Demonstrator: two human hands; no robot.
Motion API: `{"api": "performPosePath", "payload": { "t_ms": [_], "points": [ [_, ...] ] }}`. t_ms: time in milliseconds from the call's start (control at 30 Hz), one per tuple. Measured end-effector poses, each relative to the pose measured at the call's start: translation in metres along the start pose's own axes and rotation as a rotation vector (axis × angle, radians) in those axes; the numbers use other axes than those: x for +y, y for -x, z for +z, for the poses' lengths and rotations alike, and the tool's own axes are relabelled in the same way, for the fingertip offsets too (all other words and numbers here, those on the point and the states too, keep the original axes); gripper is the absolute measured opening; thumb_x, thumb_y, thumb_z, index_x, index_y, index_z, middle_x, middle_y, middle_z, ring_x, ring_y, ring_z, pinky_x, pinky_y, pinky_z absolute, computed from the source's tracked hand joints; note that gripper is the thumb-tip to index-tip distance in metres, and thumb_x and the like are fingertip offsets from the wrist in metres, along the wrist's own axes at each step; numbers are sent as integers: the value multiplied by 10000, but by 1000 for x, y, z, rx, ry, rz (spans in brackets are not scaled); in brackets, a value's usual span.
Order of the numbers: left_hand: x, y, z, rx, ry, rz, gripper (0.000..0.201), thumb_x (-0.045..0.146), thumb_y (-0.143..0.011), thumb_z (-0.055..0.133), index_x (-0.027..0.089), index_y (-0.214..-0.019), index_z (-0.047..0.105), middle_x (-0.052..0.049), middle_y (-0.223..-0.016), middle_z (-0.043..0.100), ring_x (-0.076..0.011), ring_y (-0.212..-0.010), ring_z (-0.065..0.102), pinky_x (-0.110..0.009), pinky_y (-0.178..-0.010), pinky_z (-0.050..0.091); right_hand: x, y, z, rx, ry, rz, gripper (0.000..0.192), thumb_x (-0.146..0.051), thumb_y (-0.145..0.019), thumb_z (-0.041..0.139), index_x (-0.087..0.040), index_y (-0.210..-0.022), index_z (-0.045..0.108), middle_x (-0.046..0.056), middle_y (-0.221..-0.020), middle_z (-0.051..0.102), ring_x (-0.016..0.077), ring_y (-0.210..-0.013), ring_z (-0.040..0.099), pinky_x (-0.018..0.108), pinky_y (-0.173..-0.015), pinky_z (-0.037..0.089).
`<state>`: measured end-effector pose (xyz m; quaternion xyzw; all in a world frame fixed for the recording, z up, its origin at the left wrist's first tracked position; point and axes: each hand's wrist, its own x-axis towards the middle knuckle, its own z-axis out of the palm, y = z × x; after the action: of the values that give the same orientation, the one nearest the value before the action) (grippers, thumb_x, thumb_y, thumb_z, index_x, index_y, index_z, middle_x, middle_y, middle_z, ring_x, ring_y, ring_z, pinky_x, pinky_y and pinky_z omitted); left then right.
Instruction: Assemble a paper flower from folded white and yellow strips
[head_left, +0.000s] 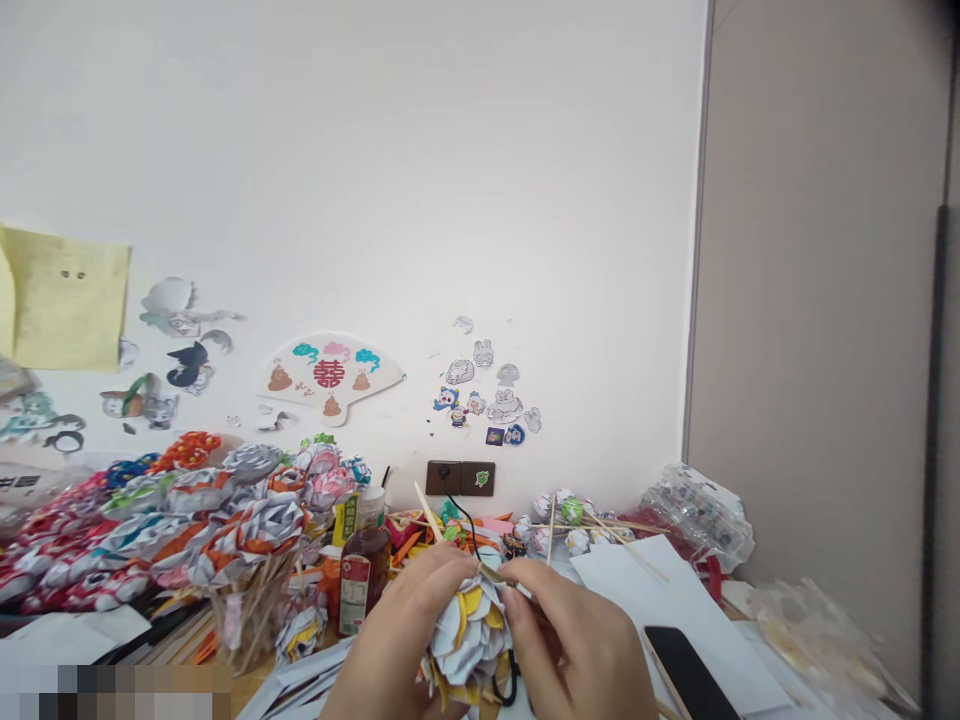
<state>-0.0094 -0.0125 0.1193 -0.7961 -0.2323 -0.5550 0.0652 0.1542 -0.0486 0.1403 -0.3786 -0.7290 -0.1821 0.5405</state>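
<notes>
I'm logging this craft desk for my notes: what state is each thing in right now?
Left hand: closed around the paper flower.
Right hand: fingers pinching at the flower's top.
Paper flower: folded, white and yellow, held between both hands.
Wooden stick: tilted, rising from behind the left hand.
Bottle: upright, capped.
Phone: flat, screen dark.
Finished flowers: piled at left.

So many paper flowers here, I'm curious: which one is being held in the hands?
The white-and-yellow paper flower, gripped between the left hand and right hand. The other flowers stand bunched at left, untouched.
</notes>
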Motion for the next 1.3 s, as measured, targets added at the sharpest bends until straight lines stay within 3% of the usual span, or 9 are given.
{"api": "performPosePath", "payload": {
  "t_ms": [300,433,700,900,1133,1300],
  "points": [
    [8,-4,-4,-31,-57,-15,595,59,-664,564,306,-1197,464,-50,-1134,693,-267,-1025,666,-313,-881,543,5,0,-1,91,116,-168,225,-186,-911,425,-187,-885,648,58,-656,675,177,-551,661,241,-532,493],
    [6,-3,-1,-20,-24,-24,578,75,-684,538,324,-1198,456,-38,-1126,687,-252,-1034,659,-304,-877,542,7,4,1,101,109,-161,250,-192,-923,420,-191,-1014,653,68,-709,719,183,-578,689,237,-520,510],
    [5,-3,-1,-29,-71,5,629,48,-655,510,312,-1219,422,-34,-1135,668,-235,-1059,646,-282,-901,529,12,1,-7,-58,142,-322,301,-155,-960,355,-115,-1008,649,68,-671,704,174,-567,687,234,-506,539],
    [5,2,4,8,-116,-57,520,95,-735,476,289,-1217,450,-54,-1174,649,-241,-1116,620,-303,-942,508,13,-2,-8,-70,125,-326,318,-164,-975,324,-92,-1029,629,98,-742,718,188,-653,706,245,-589,565],
    [6,0,3,1,-88,-53,555,84,-703,479,307,-1209,450,-31,-1160,659,-226,-1090,638,-286,-915,525,10,0,-5,-41,142,-293,349,-174,-997,284,-96,-1037,622,64,-651,686,159,-555,671,224,-500,527],
    [7,-4,1,7,-40,0,576,51,-680,463,293,-1203,456,-32,-1125,668,-212,-1058,653,-268,-884,541,9,2,-4,-12,159,-307,352,-156,-990,275,-73,-1056,610,73,-694,702,166,-575,685,231,-506,539]
  ]
}}
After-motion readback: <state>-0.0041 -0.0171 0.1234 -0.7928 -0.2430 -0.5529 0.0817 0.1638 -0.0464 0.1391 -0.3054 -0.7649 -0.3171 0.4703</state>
